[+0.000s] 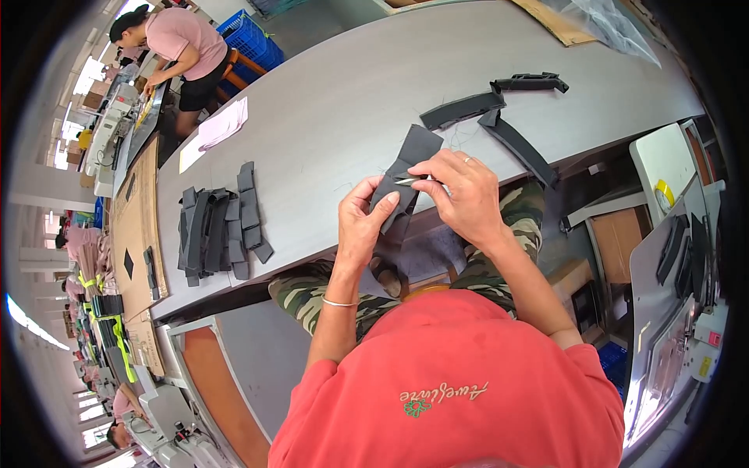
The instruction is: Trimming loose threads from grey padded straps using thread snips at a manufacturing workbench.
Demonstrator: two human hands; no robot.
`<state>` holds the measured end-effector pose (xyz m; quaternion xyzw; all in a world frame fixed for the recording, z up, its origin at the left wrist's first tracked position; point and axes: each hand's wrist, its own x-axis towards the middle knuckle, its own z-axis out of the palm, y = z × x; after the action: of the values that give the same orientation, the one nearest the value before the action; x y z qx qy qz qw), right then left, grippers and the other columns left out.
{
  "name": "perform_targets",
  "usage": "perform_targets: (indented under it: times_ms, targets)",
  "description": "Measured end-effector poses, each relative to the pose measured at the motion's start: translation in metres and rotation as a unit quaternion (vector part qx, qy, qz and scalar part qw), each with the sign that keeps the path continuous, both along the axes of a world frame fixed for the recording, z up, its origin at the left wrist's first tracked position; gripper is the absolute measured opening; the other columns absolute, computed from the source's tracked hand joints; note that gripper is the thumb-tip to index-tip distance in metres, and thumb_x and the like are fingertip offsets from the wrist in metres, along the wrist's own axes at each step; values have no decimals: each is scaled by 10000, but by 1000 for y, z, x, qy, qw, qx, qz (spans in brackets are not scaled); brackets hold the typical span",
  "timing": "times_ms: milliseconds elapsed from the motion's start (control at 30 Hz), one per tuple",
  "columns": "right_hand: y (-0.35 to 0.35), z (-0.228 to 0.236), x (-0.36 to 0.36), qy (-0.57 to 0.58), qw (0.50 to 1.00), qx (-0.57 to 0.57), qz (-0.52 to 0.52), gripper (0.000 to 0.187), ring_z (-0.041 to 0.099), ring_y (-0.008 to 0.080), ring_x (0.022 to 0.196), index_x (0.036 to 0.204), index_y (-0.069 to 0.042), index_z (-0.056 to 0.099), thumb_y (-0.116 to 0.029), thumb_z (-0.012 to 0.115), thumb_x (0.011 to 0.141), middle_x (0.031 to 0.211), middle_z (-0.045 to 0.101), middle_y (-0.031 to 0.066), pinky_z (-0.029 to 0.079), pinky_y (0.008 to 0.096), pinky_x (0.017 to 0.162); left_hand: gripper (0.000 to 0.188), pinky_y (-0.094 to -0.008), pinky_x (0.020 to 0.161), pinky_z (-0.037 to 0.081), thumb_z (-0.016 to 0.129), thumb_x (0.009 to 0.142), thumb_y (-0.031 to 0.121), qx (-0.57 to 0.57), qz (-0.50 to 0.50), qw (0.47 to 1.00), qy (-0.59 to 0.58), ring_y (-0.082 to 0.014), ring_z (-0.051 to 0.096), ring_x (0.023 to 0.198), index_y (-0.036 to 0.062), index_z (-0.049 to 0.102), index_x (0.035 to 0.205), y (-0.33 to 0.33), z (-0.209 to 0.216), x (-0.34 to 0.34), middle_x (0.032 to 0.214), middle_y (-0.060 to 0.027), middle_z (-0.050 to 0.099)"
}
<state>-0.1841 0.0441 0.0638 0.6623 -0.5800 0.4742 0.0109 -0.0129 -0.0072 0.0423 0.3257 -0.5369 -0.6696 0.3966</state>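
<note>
Over the table's near edge, my left hand [360, 224] pinches a folded black fabric strip [421, 145] between thumb and fingers. My right hand [470, 193] is closed round a small pointed silver tool [406, 182], its tip against the strip; most of the tool is hidden in the fingers, so its exact kind does not show. To the right of the hands lie a curved black strip [462, 110], another strip [518, 148] reaching the near edge, and a folded one [532, 82]. A pile of black strips [209, 230] rests to the left.
Loose threads are scattered on the grey table [328, 101]. Pink cloth [224, 125] lies at its far left, clear plastic [605, 31] at the far right. Another person [183, 47] works beside sewing machines at the upper left. A side stand [663, 257] with black pieces is at my right.
</note>
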Motion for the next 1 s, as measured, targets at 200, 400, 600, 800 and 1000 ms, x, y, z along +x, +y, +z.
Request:
perform_targets:
  times_ms: [200,400,600,800,1000]
  targets:
    - [-4,-3,-1,43,999,0,-15,96,596,214,695,862,-97,670,-120,694,771,758,618,28,453,324,607,246,-211,733,474,668,870,110,-5,-14,1000,-25,-58,567,818,-14,611,1074,1,1,-2,925,-11,634]
    - [-1,4,0,-88,995,45,-7,94,614,235,685,887,-75,660,-109,668,801,783,636,52,461,323,584,224,-203,700,462,659,867,96,-41,-13,997,-64,-53,555,784,-5,609,1060,0,0,-1,890,1,630]
    - [-1,2,1,-75,996,57,-4,98,614,235,683,893,-79,659,-117,668,803,775,633,51,457,323,582,210,-208,683,453,648,865,80,-106,5,990,-89,-47,537,769,-11,597,1047,0,-1,-5,868,1,621]
    - [0,2,2,-73,995,68,-8,90,615,240,687,884,-82,657,-137,659,812,773,632,47,456,323,584,212,-214,683,456,653,857,77,-122,9,987,-107,-55,540,768,-3,599,1046,0,-2,-4,865,2,621]
    - [-1,-2,2,-83,995,60,-16,102,607,217,669,876,-101,654,-177,671,810,741,621,29,458,335,578,210,-216,689,459,655,860,87,-87,-1,993,-76,-57,548,774,1,603,1044,0,0,-5,865,4,624]
